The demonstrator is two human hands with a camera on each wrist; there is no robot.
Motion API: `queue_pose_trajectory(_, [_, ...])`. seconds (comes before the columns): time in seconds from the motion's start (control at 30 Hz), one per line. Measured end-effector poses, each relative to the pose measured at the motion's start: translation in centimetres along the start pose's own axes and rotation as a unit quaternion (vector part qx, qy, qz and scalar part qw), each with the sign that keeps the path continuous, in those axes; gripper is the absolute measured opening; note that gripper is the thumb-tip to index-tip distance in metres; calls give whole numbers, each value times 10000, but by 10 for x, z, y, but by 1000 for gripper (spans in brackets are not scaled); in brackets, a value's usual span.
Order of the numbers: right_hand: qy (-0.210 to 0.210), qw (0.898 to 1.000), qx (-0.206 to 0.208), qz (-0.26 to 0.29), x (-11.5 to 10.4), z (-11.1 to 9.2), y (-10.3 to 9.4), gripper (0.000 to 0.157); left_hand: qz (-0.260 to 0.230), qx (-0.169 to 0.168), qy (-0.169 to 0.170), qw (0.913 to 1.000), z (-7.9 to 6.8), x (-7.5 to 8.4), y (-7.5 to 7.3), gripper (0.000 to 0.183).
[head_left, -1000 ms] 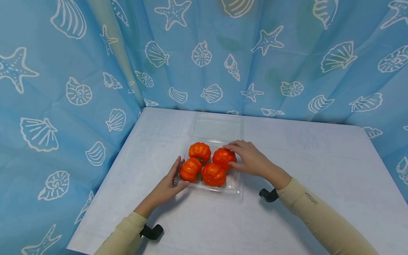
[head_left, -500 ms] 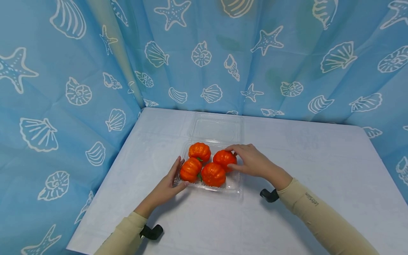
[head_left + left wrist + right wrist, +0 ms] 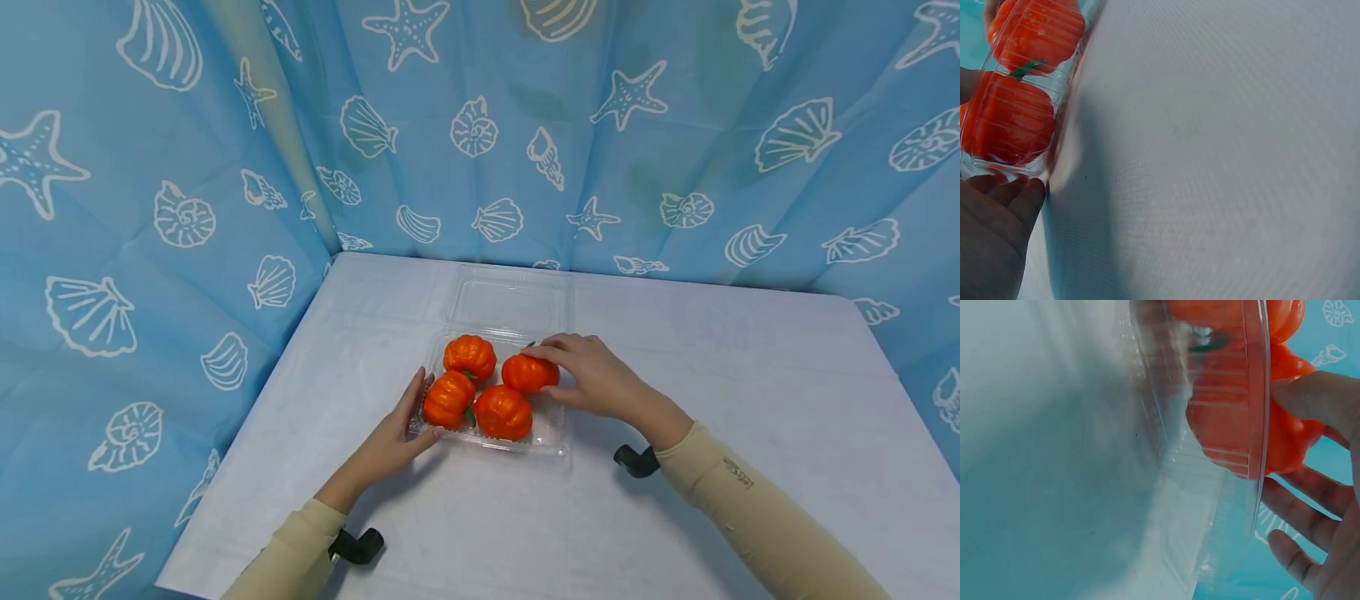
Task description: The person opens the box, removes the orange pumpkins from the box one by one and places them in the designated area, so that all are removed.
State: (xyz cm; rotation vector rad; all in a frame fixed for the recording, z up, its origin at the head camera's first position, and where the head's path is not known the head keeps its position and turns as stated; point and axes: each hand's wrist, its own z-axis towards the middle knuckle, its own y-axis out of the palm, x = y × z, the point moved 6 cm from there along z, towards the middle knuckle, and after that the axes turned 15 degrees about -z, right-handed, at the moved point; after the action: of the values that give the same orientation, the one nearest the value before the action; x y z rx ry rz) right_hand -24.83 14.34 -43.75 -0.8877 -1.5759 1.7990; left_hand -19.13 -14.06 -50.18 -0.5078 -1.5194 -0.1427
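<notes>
A clear plastic container point(image 3: 549, 435) sits open on the white table with several small orange pumpkins inside. My left hand point(image 3: 386, 450) holds its front left corner, thumb at the front rim and fingers along the left side. In the left wrist view, those fingers point(image 3: 1013, 197) lie against the end wall. At the back right of the container, my right hand point(image 3: 600, 377) grips one pumpkin point(image 3: 525, 375) between thumb and fingers, its green stem showing at the back. The right wrist view has the thumb point(image 3: 1310, 394) on this pumpkin above the rim. Another pumpkin point(image 3: 503, 412) sits in front of it.
The container's hinged lid point(image 3: 510, 300) lies flat behind the base. Two more pumpkins, one at the back point(image 3: 469, 357) and one at the front point(image 3: 448, 400), fill the left half. A blue curtain point(image 3: 480, 167) with shell prints hangs behind and left of the table point(image 3: 720, 367).
The pumpkin in my right hand has turned, so its green stem now shows at the back. My right hand has shifted slightly with it. The left hand stays in place.
</notes>
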Motion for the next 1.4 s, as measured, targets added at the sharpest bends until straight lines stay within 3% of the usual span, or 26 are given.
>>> queue_pose_trajectory(0.27, [205, 9992, -319, 159, 0, 2, 7, 59, -7, 23, 7, 10000, 0, -1, 0, 95])
queue_pose_trajectory(0.53, [632, 9968, -139, 465, -1, 9, 10, 45, -29, 47, -26, 10000, 0, 0, 0, 95])
queue_pose_trajectory(0.77, [924, 9948, -219, 373, -2, 12, 11, 46, -5, 27, -25, 10000, 0, 1, 0, 95])
queue_pose_trajectory(1.03, [744, 9964, -405, 47, -3, 14, 10, 45, -23, 24, -10, 10000, 0, -1, 0, 94])
queue_pose_trajectory(1.4, [601, 9962, -361, 509, -2, 10, 9, 48, -1, 46, -15, 10000, 0, -1, 0, 95])
